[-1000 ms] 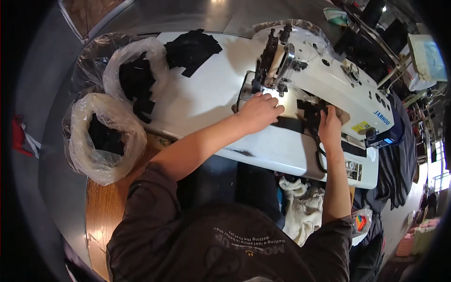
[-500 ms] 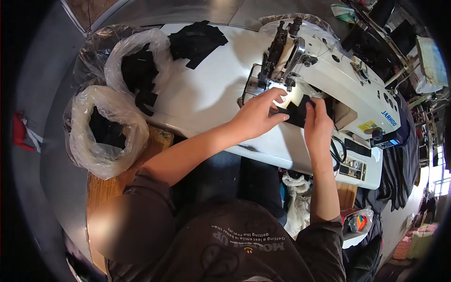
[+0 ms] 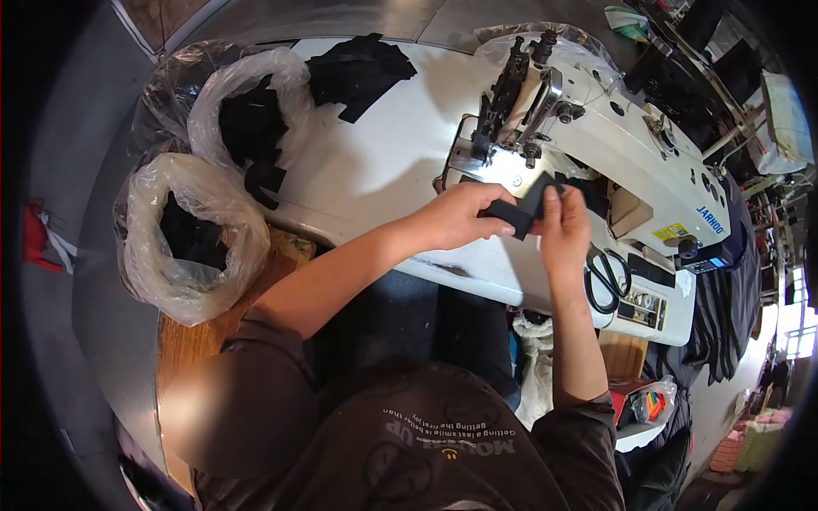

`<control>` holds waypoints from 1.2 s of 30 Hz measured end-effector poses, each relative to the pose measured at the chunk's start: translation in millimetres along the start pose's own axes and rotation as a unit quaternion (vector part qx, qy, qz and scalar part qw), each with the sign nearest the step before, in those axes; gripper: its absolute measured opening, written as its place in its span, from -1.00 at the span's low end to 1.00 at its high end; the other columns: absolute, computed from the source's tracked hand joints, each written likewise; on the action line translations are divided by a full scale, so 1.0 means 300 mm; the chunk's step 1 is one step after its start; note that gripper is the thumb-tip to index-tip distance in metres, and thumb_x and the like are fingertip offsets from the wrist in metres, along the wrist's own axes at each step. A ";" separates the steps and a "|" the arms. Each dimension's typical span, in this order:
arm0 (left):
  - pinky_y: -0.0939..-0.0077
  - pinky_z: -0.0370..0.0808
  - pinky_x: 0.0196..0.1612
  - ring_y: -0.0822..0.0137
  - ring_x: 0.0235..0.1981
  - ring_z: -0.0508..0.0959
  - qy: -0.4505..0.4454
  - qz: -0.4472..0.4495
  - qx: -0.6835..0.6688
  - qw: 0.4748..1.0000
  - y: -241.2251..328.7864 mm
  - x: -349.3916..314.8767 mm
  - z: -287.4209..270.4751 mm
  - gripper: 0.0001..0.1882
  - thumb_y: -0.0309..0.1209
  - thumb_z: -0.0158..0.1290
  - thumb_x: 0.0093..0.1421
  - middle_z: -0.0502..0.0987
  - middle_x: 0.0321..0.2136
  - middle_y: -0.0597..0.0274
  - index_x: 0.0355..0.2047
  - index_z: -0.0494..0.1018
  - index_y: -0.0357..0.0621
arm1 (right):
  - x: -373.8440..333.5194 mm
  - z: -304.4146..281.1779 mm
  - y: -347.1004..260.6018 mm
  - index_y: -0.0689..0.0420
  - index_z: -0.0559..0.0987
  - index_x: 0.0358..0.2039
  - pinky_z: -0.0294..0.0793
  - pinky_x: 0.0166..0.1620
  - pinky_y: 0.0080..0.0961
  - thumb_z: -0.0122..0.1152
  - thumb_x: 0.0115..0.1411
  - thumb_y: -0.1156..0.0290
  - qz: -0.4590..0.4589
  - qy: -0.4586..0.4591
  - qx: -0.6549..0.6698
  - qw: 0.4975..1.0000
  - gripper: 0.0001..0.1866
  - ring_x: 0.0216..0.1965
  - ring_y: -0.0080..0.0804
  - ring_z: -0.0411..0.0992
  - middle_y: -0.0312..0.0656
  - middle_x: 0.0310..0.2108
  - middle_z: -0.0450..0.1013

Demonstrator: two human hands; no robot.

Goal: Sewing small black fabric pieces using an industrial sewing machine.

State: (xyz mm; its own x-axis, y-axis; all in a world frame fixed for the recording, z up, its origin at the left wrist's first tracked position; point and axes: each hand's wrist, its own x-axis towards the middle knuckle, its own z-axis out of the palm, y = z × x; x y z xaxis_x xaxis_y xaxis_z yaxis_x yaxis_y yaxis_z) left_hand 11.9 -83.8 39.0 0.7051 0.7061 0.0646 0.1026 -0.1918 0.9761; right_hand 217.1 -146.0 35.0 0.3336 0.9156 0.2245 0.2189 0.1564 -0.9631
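The black cloth is suspended between both hands, in front of the machine and over the table. The left hand is closed on its left end, thumb against fingers; the right hand pinches its right upper part. Judged by its folds, the cloth should be light, pliable and not fragile; grip it at opposite edges and keep it taut, as slack may fold. Black pieces lie beside the rear bag; the front bag holds more.
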 end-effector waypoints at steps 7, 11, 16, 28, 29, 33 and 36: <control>0.44 0.58 -0.33 0.42 -0.39 0.62 0.106 -0.065 0.013 0.992 0.059 0.041 -0.191 -0.79 -0.37 0.22 0.46 0.65 -0.36 0.28 0.01 0.63 -0.17 | 0.108 -0.295 0.079 0.24 0.66 0.05 0.65 -0.13 -0.11 0.27 0.47 0.37 -0.255 0.179 -0.638 0.704 -0.74 -0.21 0.05 0.65 0.12 -0.11 0.62; 0.47 0.56 -0.42 0.36 -0.42 0.62 0.088 -0.062 0.004 0.994 0.066 0.058 -0.149 -0.88 -0.44 0.22 0.45 0.64 -0.38 0.26 -0.07 0.61 -0.19 | 0.001 -0.121 0.017 0.28 0.69 -0.02 0.61 0.06 -0.05 0.32 0.35 0.47 -0.257 -0.023 -0.476 0.841 -0.77 0.01 0.11 0.59 0.07 0.01 0.62; 0.03 0.60 -0.12 -0.19 -0.23 0.66 0.147 0.060 0.365 0.917 -0.135 0.118 -0.121 -0.78 -0.40 0.25 0.30 0.69 -0.24 -0.06 -0.10 0.57 -0.21 | -0.008 0.087 0.052 0.30 0.69 -0.06 0.60 0.06 -0.08 0.31 0.28 0.59 -0.289 -0.076 -0.321 0.899 -0.78 -0.02 0.14 0.58 0.06 -0.04 0.62; 0.18 0.55 0.27 0.08 0.25 0.56 0.135 0.243 0.533 0.799 -0.138 -0.027 -0.042 -0.76 -0.45 0.11 0.30 0.63 0.06 0.02 -0.10 0.63 -0.32 | -0.004 0.118 0.065 0.27 0.70 0.03 0.57 0.08 -0.12 0.33 0.25 0.58 -0.331 -0.079 -0.384 0.858 -0.68 -0.02 0.04 0.53 -0.01 0.00 0.56; 0.20 0.55 0.30 0.05 0.26 0.57 0.149 0.237 0.518 0.808 -0.147 -0.036 -0.026 -0.71 -0.45 0.16 0.29 0.64 0.07 -0.01 -0.02 0.62 -0.32 | -0.007 0.115 0.069 0.27 0.70 0.03 0.58 0.08 -0.12 0.33 0.25 0.58 -0.321 -0.074 -0.377 0.866 -0.68 -0.02 0.04 0.54 -0.01 0.00 0.57; 0.23 0.55 0.31 0.03 0.25 0.58 0.169 0.217 0.501 0.820 -0.156 -0.038 -0.014 -0.65 -0.46 0.22 0.28 0.63 0.09 -0.03 0.05 0.59 -0.35 | -0.005 0.116 0.059 0.27 0.71 0.03 0.59 0.06 -0.14 0.33 0.25 0.58 -0.312 -0.075 -0.370 0.872 -0.68 -0.03 0.03 0.56 0.00 0.00 0.59; 0.23 0.55 0.31 0.02 0.25 0.58 0.165 0.207 0.499 0.825 -0.149 -0.043 -0.019 -0.64 -0.46 0.22 0.27 0.62 0.11 -0.03 0.05 0.59 -0.36 | -0.004 0.116 0.060 0.26 0.71 0.05 0.59 0.07 -0.14 0.33 0.25 0.58 -0.310 -0.079 -0.373 0.871 -0.66 -0.03 0.02 0.56 -0.01 0.00 0.58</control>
State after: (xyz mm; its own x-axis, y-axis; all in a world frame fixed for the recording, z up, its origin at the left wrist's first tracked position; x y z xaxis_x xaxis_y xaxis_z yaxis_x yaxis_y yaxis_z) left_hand -5.8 -80.5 -4.3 0.6122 0.5552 0.5630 0.5435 -0.8126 0.2104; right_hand 188.6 -131.4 12.4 -0.1774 0.7894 0.5877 0.8667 0.4082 -0.2868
